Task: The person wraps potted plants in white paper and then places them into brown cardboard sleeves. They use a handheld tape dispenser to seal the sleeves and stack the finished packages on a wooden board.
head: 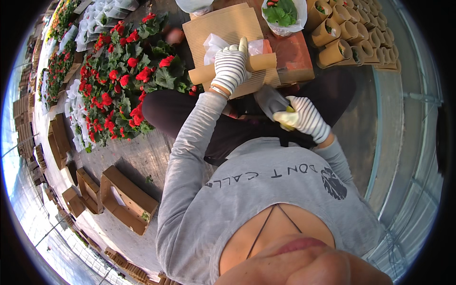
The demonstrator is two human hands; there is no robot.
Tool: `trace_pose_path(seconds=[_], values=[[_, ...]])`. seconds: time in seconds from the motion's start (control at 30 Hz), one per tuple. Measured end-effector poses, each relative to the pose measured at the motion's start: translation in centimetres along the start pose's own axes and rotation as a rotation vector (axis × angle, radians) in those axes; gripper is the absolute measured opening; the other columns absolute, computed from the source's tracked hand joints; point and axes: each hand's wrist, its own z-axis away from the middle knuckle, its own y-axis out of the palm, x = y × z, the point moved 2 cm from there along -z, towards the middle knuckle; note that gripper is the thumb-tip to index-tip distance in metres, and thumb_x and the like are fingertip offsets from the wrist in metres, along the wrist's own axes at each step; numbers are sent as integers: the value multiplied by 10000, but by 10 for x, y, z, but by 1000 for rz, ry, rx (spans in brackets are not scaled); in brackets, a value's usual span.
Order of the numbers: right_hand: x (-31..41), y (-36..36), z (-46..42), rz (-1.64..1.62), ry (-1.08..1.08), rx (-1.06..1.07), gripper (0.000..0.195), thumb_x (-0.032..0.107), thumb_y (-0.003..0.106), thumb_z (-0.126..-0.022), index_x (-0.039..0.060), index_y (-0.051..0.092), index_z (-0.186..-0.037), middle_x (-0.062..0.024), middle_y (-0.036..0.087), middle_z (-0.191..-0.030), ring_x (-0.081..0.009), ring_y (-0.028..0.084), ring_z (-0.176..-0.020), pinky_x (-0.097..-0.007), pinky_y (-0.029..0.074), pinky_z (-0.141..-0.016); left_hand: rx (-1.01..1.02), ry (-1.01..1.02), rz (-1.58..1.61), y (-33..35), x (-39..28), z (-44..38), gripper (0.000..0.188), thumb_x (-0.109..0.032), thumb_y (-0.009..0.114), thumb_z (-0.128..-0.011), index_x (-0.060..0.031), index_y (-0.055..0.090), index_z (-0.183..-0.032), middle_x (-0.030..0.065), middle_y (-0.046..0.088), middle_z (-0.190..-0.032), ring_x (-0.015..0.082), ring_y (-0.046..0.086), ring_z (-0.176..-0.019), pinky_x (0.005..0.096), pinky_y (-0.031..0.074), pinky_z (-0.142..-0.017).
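Note:
My left hand (231,67), in a white glove with grey stripes, holds down the curled edge of a corrugated cardboard sheet (222,26). A bundle in translucent white wrap (213,46) lies on the sheet, partly hidden under that hand; a reddish-orange pot end (266,47) shows at its right. Sheet and bundle rest on a worn red block (294,53) before me. My right hand (302,119), gloved alike, grips a grey tool with a yellow handle (272,103) just below the sheet. The tool is blurred and its kind cannot be told.
Red-flowering potted plants (124,78) crowd the floor at left. A wrapped plant (283,14) stands beyond the block. Many cardboard-sleeved pots (340,50) stand packed at upper right. Open cardboard boxes (124,199) lie at lower left. My bent legs (171,110) flank the work.

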Motion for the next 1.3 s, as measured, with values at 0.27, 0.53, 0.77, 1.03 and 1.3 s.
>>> trace_pose_path(seconds=[0.27, 0.53, 0.77, 1.03, 1.3], values=[[-36, -34, -56, 686, -92, -704, 415, 400, 760, -870, 11, 658, -976, -232, 700, -828, -438, 660, -771, -479, 538, -714, 98, 21, 52, -19, 2, -8, 1124, -376, 924, -581, -59, 390, -1518, 165, 690, -1159, 334, 673, -1078, 427, 539, -925], [-17, -28, -89, 648, -660, -529, 822, 334, 850, -722, 44, 499, -1406, -187, 554, -1401, -374, 544, -1265, -467, 422, -1091, 287, 37, 98, -33, -3, 19, 1178, -408, 924, -577, 21, 362, -1520, 202, 710, -1117, 339, 693, -1046, 417, 551, -901], [51, -16, -124, 1049, -347, -66, 926, 324, 932, -569, 20, 518, -1339, -150, 613, -1269, -310, 592, -1201, -415, 444, -1069, 542, 139, 168, -17, 6, 4, 1148, -479, 920, -569, 1, 426, -1488, 230, 722, -1114, 372, 673, -1107, 426, 465, -1025], [55, -44, -203, 962, -189, 469, 775, 368, 896, -596, -70, 621, -1174, -229, 726, -1065, -344, 719, -965, -406, 583, -823, 46, 124, 303, -27, 17, 8, 1171, -510, 940, -541, -51, 449, -1499, 203, 506, -1453, 427, 463, -1343, 462, 384, -1141], [35, -59, -237, 424, -199, 468, 812, 525, 812, -805, -61, 573, -1313, -162, 712, -1197, -200, 667, -1098, -327, 514, -952, 105, 44, 220, -28, 3, 10, 911, -446, 900, -637, -55, 555, -1383, 168, 634, -1270, 345, 588, -1212, 433, 463, -1044]])
